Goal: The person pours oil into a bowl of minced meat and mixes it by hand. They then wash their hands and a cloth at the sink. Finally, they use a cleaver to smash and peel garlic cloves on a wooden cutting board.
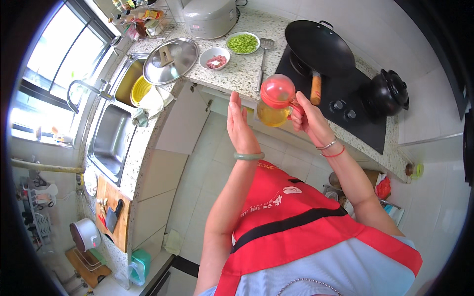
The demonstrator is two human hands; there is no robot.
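My right hand [314, 122] grips the red handle of an oil jug [273, 115], a clear vessel with a domed red top and yellow oil in its lower part. The jug is held up in front of the counter's front edge, near the wooden handle of a black wok [323, 47]. My left hand [242, 126] is raised left of the jug, apart from it, fingers stretched out and holding nothing. The wok sits on the black cooktop [364, 123].
A slotted spatula [263, 64], a bowl of chopped green vegetable [243, 43], a bowl of pinkish meat [215, 61] and a metal lid [180, 58] lie on the counter. A black pot [384, 93] stands right. Left are a sink [111, 135] and a knife [114, 215] on a cutting board [122, 236].
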